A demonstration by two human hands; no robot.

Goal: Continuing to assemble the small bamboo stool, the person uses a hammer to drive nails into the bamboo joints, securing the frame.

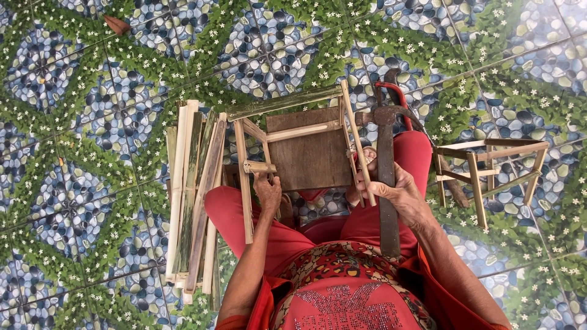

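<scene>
The left hand (268, 194) grips a leg of the half-built pale bamboo-strip frame (299, 137) over a brown wooden board (309, 160), the right hand (396, 194) is closed round a rusty dark hammer (386, 165), a finished small bamboo frame (489, 174) stands on the floor, and split bamboo strips (192, 195) lie unused.

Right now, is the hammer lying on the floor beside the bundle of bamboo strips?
No, the right hand grips the hammer by its handle above the red lap, while the bamboo strips lie at the other side.
</scene>
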